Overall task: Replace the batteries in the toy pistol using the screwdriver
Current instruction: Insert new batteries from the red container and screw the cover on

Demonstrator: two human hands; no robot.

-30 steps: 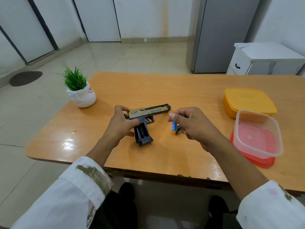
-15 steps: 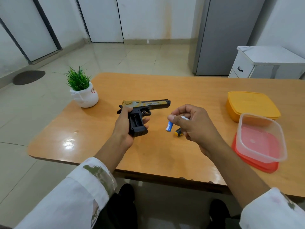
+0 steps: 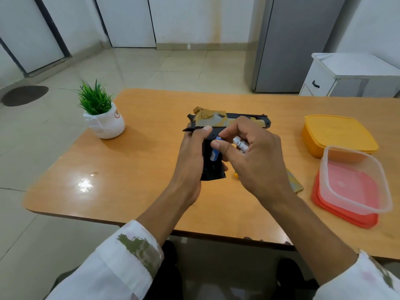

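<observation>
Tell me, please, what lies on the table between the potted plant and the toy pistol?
Nothing: in the head view the wooden table is bare between the potted plant and the toy pistol, which the left hand holds.

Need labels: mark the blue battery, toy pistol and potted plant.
blue battery (image 3: 214, 155), head view, on its blue casing.
toy pistol (image 3: 211, 120), head view, on its gold slide.
potted plant (image 3: 108, 124), head view, on its white pot.

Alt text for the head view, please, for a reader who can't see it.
The left hand holds a black-and-gold toy pistol by its grip above a table while the right hand pinches a blue battery against the grip, a white battery tucked in its other fingers. A potted plant stands left; plastic containers sit right.
</observation>
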